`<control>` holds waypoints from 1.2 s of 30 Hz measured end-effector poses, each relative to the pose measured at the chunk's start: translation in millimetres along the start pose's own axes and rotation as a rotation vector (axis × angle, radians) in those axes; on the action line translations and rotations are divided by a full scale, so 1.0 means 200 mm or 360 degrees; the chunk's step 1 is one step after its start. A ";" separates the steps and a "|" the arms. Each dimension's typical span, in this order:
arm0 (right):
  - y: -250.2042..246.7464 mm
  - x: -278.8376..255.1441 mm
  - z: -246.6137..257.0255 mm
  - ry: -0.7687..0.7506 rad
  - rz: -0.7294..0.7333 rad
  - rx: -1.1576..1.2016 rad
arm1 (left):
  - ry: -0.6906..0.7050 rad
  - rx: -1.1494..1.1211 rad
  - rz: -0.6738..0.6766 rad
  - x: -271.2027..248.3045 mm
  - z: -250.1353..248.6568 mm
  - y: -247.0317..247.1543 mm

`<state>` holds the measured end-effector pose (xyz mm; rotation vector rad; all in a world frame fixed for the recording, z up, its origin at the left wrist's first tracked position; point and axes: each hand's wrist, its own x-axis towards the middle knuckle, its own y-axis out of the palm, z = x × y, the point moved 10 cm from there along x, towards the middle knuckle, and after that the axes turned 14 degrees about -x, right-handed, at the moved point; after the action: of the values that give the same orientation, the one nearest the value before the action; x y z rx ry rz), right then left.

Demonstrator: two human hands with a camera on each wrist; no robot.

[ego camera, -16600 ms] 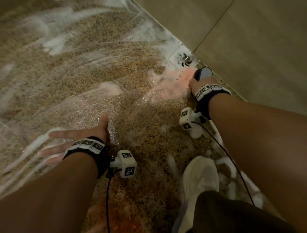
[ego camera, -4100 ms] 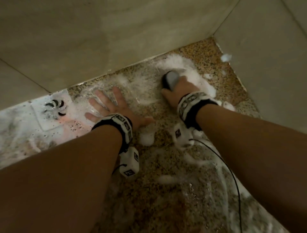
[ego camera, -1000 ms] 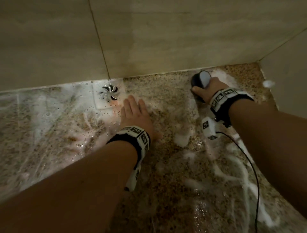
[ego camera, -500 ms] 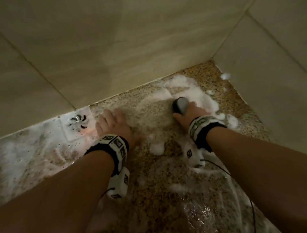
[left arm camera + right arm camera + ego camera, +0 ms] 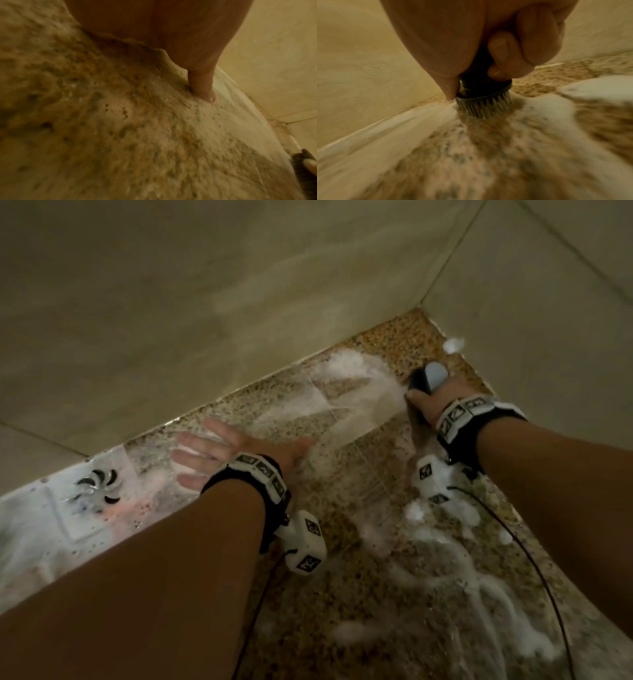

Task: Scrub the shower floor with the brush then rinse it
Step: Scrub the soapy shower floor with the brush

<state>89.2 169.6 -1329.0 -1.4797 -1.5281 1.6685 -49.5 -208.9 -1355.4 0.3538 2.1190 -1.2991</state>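
My right hand grips a round black scrub brush near the corner of the speckled shower floor. In the right wrist view my fingers curl round the brush, whose bristles press into the foamy floor. My left hand lies flat on the wet floor beside the wall, fingers spread and straight. The left wrist view shows its thumb touching the soapy floor, with the brush at the lower right edge. White foam streaks the floor between both hands.
A square white drain with a swirl grate sits left of my left hand. Beige tiled walls meet in a corner just beyond the brush. A foam blob clings to the right wall. Thin black cables trail from both wrists.
My right hand has carried the brush to the right, closer to the corner, leaving a foam streak. My left hand stays flat on the floor by the drain, fingers now spread wider.
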 end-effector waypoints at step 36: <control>0.11 -0.03 -0.14 -0.0153 0.0284 -0.0049 | -0.0144 0.0212 0.0102 -0.02 -0.01 -0.03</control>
<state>123.0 169.6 -1340.9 -1.6148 -1.5150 1.8495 -50.5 -208.6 -1348.3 0.4075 1.9363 -1.3960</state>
